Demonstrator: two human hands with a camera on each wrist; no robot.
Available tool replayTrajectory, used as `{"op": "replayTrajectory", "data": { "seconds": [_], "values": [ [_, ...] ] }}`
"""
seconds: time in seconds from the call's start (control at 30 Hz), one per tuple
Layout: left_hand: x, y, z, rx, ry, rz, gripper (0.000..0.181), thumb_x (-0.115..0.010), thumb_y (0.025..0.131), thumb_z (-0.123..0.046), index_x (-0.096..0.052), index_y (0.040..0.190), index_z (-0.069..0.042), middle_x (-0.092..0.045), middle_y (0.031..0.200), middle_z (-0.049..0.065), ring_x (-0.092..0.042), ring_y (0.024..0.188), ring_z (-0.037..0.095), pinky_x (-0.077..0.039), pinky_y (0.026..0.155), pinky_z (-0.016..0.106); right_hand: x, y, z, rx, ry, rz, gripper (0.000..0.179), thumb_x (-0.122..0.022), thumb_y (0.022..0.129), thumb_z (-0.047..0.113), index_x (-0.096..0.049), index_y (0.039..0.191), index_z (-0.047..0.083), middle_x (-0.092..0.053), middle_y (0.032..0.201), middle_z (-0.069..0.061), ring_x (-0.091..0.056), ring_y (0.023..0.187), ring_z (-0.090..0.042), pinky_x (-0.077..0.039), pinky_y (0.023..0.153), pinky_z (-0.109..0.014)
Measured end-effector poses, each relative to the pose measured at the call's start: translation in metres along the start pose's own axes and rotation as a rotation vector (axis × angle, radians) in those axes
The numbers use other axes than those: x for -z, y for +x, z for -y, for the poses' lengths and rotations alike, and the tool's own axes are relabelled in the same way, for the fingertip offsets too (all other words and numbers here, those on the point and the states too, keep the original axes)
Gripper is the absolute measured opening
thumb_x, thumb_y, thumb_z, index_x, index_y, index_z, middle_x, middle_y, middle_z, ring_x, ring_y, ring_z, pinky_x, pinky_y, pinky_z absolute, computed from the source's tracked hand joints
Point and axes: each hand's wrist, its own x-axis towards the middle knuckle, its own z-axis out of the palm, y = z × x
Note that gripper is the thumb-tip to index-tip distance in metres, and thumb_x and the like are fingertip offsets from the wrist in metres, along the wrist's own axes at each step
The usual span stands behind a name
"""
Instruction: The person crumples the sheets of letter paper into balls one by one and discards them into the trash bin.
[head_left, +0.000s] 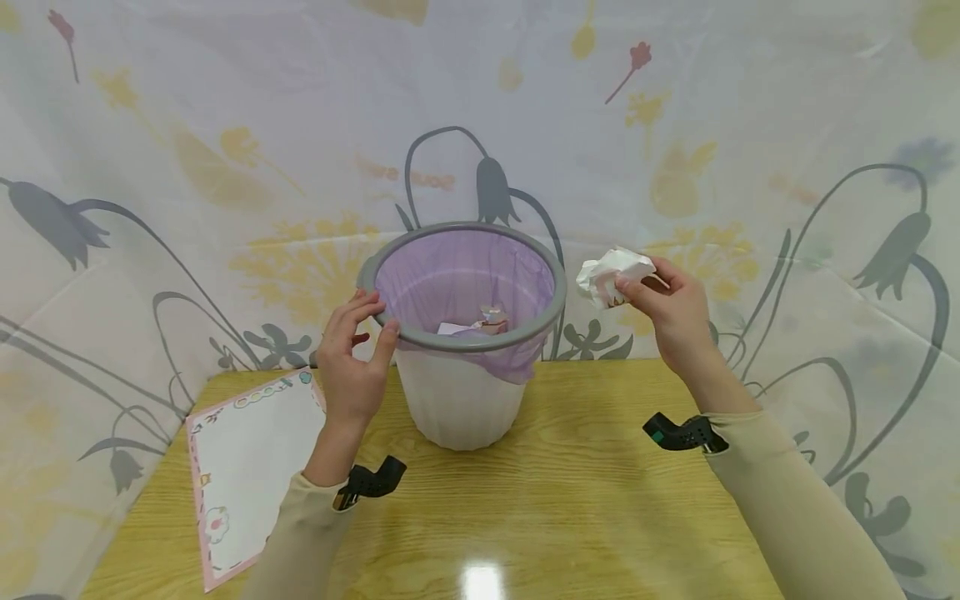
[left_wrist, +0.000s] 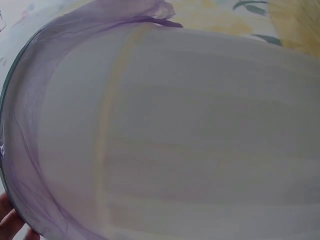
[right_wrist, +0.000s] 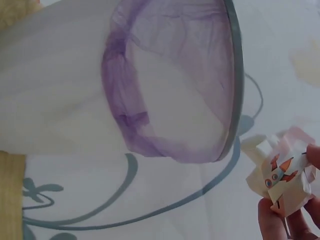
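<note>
A white trash bin (head_left: 461, 408) with a grey rim stands upright on the table, lined with a thin purple bag (head_left: 510, 364) that folds out over its side. My left hand (head_left: 351, 367) holds the rim at the left, fingers and thumb along it; only a few of its fingertips (left_wrist: 9, 220) show in the left wrist view. To the right of the bin, at about rim height, my right hand (head_left: 678, 317) pinches a crumpled sheet of paper (head_left: 611, 277). A printed orange-and-grey figure shows on that paper ball (right_wrist: 282, 175) in the right wrist view. Paper scraps (head_left: 491, 321) lie inside the bin.
A white sheet with a pink decorated border (head_left: 255, 467) lies on the wooden table (head_left: 570, 500) at the left, partly behind my left forearm. Behind the table hangs a flower-printed cloth (head_left: 300, 100), close to the bin's back.
</note>
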Motion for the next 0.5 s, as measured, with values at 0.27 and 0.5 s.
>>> {"op": "replayTrajectory", "data": {
  "seconds": [0.27,0.5],
  "values": [
    [-0.001,-0.001,0.001,-0.005,-0.003,-0.007,0.028,-0.072,0.086,-0.006,-0.070,0.113,0.001,-0.065,0.127,0.011,-0.052,0.130,0.025,-0.049,0.074,0.046,-0.018,0.029,0.023,-0.027,-0.140,0.102,0.046,-0.071,0.091,0.004,-0.058,0.135,0.000,-0.064,0.112,-0.004,-0.061,0.103,-0.016,-0.052,0.085,-0.020],
    [-0.001,-0.001,-0.001,-0.004,-0.001,-0.007,0.027,-0.071,0.088,-0.008,-0.070,0.114,0.000,-0.065,0.127,0.010,-0.052,0.130,0.023,-0.050,0.075,0.039,-0.038,0.058,0.028,-0.030,-0.226,0.166,0.042,-0.070,0.091,0.003,-0.052,0.128,0.005,-0.061,0.113,-0.007,-0.062,0.099,-0.018,-0.052,0.076,-0.023]
  ]
}}
